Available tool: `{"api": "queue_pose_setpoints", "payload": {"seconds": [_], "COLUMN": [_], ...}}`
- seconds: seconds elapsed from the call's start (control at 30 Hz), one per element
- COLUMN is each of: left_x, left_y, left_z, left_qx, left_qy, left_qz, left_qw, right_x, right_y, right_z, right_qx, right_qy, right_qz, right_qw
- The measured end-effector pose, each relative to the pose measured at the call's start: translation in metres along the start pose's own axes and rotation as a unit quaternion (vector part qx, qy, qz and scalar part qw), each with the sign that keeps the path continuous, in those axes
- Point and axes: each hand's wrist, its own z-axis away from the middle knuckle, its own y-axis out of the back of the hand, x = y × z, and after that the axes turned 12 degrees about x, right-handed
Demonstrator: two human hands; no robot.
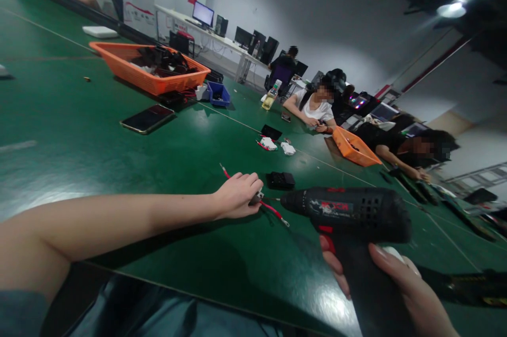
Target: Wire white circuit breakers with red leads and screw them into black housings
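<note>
My right hand (407,279) is wrapped round the grip of a black cordless drill (356,213) with red accents. Its thin bit points left, with the tip close to a small part (258,197) under my left hand (240,194); whether they touch I cannot tell. The fingers of that hand are closed over the part, which is mostly covered and looks pale. A red cable (275,213) with a metal ring lug comes out toward the drill, and another red end sticks out beyond my fingers. Just past the bit lies a black plastic case (281,180).
An orange basket (150,81) of black parts, a blue bin (218,94) and a phone (148,118) sit at the left on the green table (119,168). White parts (268,143) lie farther off. Co-workers sit across, by another orange basket (355,148).
</note>
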Motion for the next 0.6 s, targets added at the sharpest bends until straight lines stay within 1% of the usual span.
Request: {"api": "queue_pose_setpoints", "payload": {"seconds": [0.17, 0.37, 0.6], "left_x": [0.000, 0.000, 0.000], "left_y": [0.001, 0.001, 0.000], "left_z": [0.000, 0.000, 0.000], "left_qx": [-0.007, -0.007, -0.005], "left_qy": [-0.001, -0.006, -0.012], "left_qz": [0.003, -0.005, -0.020], "left_qw": [1.000, 1.000, 1.000], "right_x": [-0.006, 0.000, -0.001], "right_y": [-0.013, -0.010, -0.015], "right_z": [-0.002, -0.013, -0.008], "right_qx": [0.012, 0.004, -0.001], "right_qy": [-0.012, -0.001, 0.011], "right_qz": [0.015, 0.030, 0.004], "right_qw": [1.000, 1.000, 1.000]}}
